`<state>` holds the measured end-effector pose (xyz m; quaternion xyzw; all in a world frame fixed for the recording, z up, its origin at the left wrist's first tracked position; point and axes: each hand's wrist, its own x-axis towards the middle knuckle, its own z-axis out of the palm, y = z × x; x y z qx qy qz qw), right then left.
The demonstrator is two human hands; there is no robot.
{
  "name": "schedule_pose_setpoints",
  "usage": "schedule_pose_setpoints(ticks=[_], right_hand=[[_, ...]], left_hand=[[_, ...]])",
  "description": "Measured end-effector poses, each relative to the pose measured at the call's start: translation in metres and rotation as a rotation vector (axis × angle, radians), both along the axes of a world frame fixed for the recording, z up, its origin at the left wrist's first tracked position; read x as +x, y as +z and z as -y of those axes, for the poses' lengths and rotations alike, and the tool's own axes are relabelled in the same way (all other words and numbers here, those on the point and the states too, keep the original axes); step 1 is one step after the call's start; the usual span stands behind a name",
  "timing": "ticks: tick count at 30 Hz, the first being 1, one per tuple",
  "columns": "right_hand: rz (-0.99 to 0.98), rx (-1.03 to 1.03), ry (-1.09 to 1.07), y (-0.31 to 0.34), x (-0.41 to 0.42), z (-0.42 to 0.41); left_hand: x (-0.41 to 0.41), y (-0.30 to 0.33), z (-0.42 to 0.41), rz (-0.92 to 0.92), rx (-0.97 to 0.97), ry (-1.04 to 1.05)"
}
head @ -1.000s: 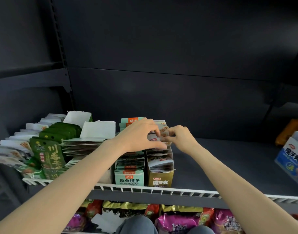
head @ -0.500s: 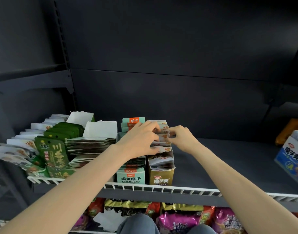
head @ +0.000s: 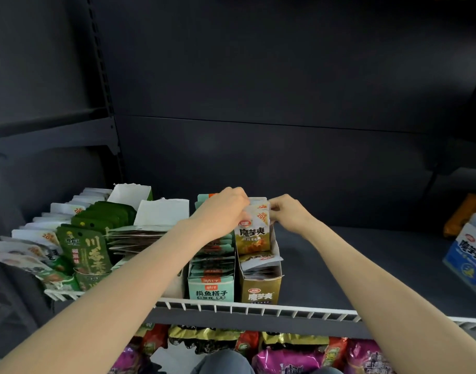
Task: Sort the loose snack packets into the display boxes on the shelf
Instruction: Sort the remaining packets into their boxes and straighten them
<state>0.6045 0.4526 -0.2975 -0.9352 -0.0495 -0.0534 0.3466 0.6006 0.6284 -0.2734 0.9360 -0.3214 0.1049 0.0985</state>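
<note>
Your left hand and right hand both grip the top of an upright gold-and-white snack packet, the left curled over its upper left corner and the right pinching its upper right edge with fingers bent around it. The packet stands tall in the rear part of the gold display box, its printed face turned toward you, while other packets of the same sort lie tipped forward in the front half of that box. Just beside it on the left, touching, sits the mint-green display box, filled with flat green-and-orange packets, and your left forearm crosses above it. Further left stand two white-flapped boxes with dark green packets and white packets leaning forward in rows at the shelf's left end. All of this rests on the dark shelf, behind its white wire front rail. At the far right a blue box sits tilted, well apart from the gold one. Below the rail, purple and gold bags fill the lower level
</note>
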Motion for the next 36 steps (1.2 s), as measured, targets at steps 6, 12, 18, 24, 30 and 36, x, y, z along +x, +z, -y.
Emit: schedule_pose_setpoints(ticks=[6, 12, 18, 24, 30, 36], right_hand=[[0.024, -0.268, -0.008, -0.006, 0.002, 0.0], [0.109, -0.077, 0.08, -0.012, -0.017, 0.004], [0.204, 0.216, -0.016, -0.024, -0.037, -0.001], [-0.077, 0.109, 0.145, -0.022, -0.033, -0.004], [0.102, -0.084, 0.049, -0.027, -0.032, -0.008], [0.281, -0.206, 0.079, -0.027, -0.045, -0.005]], left_hand=[[0.002, -0.018, 0.004, 0.097, 0.1, -0.041], [-0.008, -0.024, 0.0, 0.157, 0.112, -0.033], [-0.019, -0.028, 0.004, 0.136, 0.067, -0.017], [-0.009, -0.023, 0.007, 0.008, 0.083, 0.029], [-0.007, -0.026, 0.007, 0.044, 0.224, -0.001], [-0.009, -0.038, 0.001, 0.149, 0.097, -0.036]])
